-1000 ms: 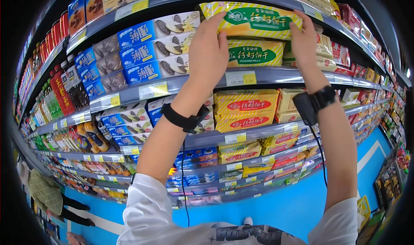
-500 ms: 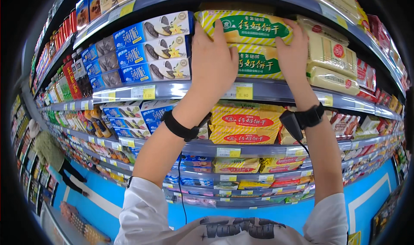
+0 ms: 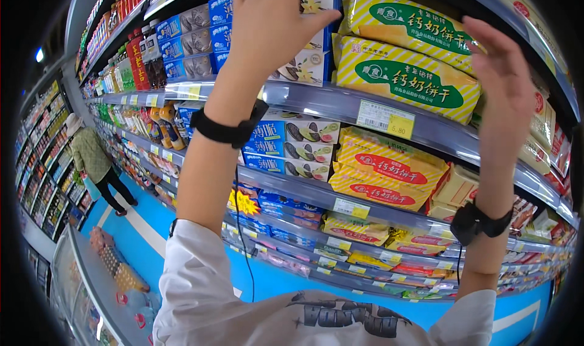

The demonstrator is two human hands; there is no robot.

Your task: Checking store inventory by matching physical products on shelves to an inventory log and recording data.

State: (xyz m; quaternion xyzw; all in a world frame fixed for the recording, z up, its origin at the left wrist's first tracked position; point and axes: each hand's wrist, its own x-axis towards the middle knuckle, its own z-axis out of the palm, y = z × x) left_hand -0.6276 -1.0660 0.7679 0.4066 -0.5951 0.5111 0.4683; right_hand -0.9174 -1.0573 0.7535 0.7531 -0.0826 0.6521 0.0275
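Note:
Two yellow-striped biscuit packs with green ovals are stacked on the shelf, the upper pack [image 3: 398,26] lying on the lower pack [image 3: 389,78]. My left hand [image 3: 271,35] is raised in front of stacked blue-and-white biscuit boxes [image 3: 182,45], thumb spread out toward the upper pack. Its fingertips run up to the top edge of the view. To the right of the packs hovers my right hand [image 3: 505,81], slightly blurred, fingers stretched and nothing visible in it. It covers the right ends of the packs. Both wrists wear black bands.
The shelf edge [image 3: 304,102] carries price tags. Below it are yellow-and-red biscuit packs [image 3: 389,169]; cream-coloured packs [image 3: 541,115] lie at the right. A person [image 3: 97,157] stands in the aisle at the left, and a glass-sided case [image 3: 67,273] is at lower left.
Both hands have come away from the striped packs, the left up and leftward, the right outward to the right. The view has shifted, so the packs appear larger and tilted.

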